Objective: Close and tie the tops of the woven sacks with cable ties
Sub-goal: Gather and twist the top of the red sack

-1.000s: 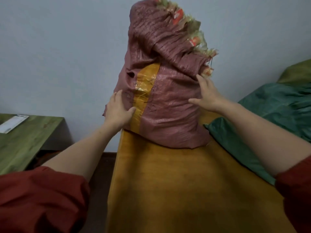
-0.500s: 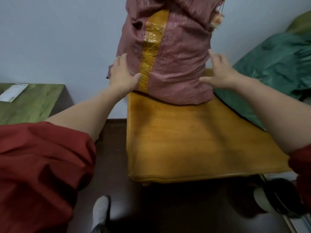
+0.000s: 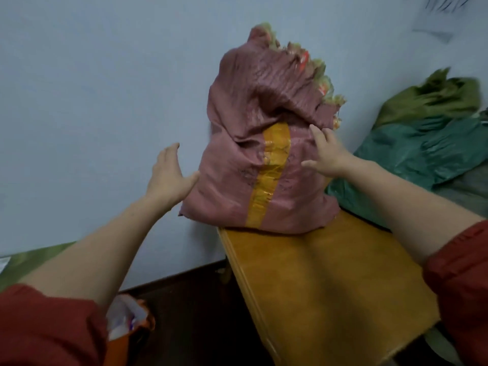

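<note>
Blur: I can't tell if the bunched top of the pink woven sack w/ yellow tape strip (image 3: 237, 165) is tied; red patches (image 3: 304, 59) on its frayed rim are unreadable. Sack stands at far end of yellow wooden desk (image 3: 330, 286), by the wall (image 3: 92, 88). My left hand (image 3: 169, 174) is wide, thumb at sack's left side; right hand (image 3: 327, 154) lies flat, fingers spread, on its front.
</note>
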